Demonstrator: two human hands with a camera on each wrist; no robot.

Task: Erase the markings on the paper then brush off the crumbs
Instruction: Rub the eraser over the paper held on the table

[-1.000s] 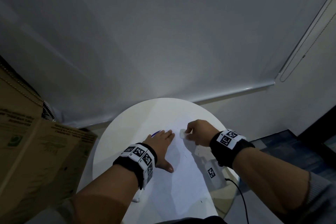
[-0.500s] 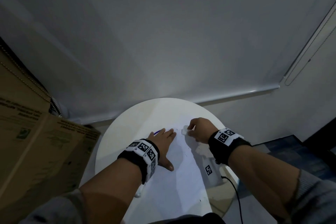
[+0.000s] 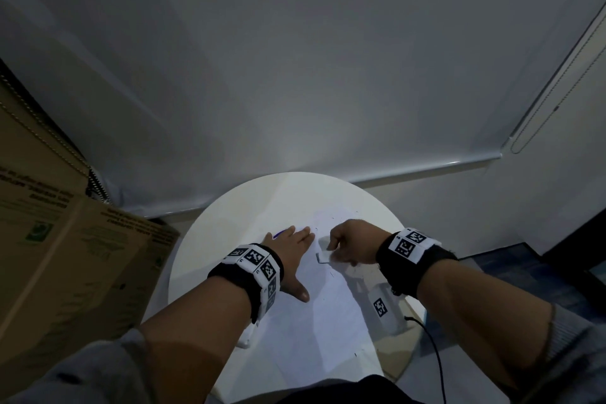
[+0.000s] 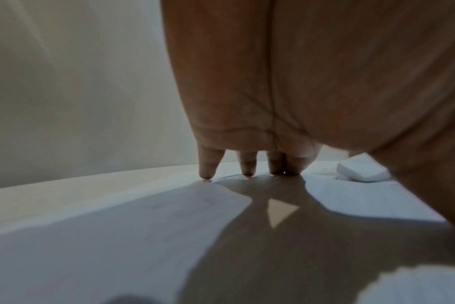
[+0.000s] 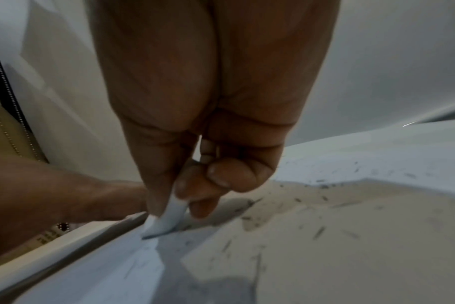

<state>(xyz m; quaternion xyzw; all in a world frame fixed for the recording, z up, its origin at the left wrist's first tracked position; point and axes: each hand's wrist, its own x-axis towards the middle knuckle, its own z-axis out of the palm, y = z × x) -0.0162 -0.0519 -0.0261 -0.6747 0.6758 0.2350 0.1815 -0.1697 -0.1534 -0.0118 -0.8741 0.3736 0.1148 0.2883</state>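
A white sheet of paper (image 3: pixel 328 321) lies on the round white table (image 3: pixel 229 223). My left hand (image 3: pixel 292 256) presses flat on the paper's left part, fingers straight (image 4: pixel 207 166). My right hand (image 3: pixel 351 246) pinches a white eraser (image 3: pixel 323 251) between thumb and fingers, its lower edge on the paper (image 5: pixel 164 222). The same eraser (image 4: pixel 361 169) shows just right of my left fingers. Dark eraser crumbs (image 5: pixel 320 232) are scattered over the paper (image 5: pixel 351 257) to the right of the eraser. A few small dark marks (image 3: pixel 333 272) show near the eraser.
A blue pen (image 3: pixel 278 234) peeks out beyond my left hand. A cardboard box (image 3: pixel 65 272) stands close to the table's left edge. A white roller blind (image 3: pixel 295 75) hangs behind. A black cable (image 3: pixel 433 348) runs off the table's right side.
My right hand has slid the eraser back toward me along the paper. The left hand stays pressed in the same place. The head view has shifted slightly.
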